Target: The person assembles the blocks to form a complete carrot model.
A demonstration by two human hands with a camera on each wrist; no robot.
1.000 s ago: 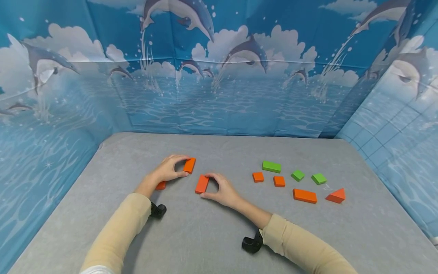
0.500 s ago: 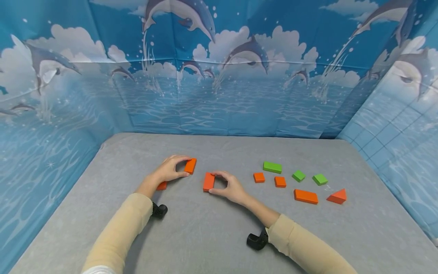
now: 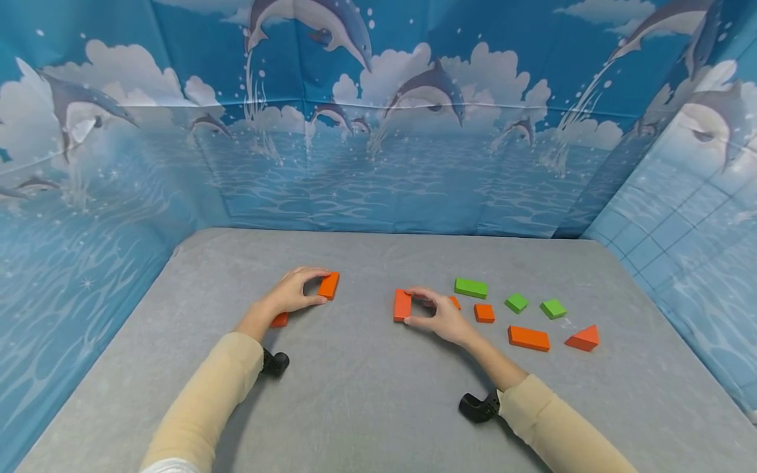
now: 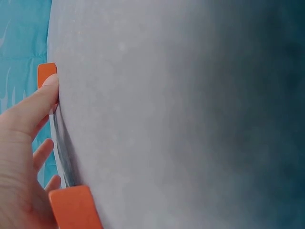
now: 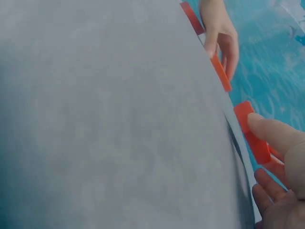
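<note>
My left hand (image 3: 292,290) pinches an orange rectangular block (image 3: 328,286) by its ends, left of the table's middle. In the left wrist view the thumb lies on that orange block (image 4: 46,75). Another orange block (image 3: 280,320) sits by the left wrist, partly hidden by it. Farther right, my right hand (image 3: 440,316) grips a red-orange rectangular block (image 3: 402,306) between thumb and fingers. The right wrist view shows this red-orange block (image 5: 253,136) with the thumb against its face. Behind the right hand's fingers, a small orange block (image 3: 454,302) is mostly covered.
On the right of the grey table (image 3: 355,394) lie a long green block (image 3: 470,288), two small green blocks (image 3: 516,303), a small orange block (image 3: 484,313), a long orange block (image 3: 529,338) and a red-orange triangular block (image 3: 583,337). A dolphin-print curtain (image 3: 390,184) surrounds the table.
The right hand has moved right with the red-orange block, away from the left hand and up to the small orange block. The left hand and its block have stayed in place.
</note>
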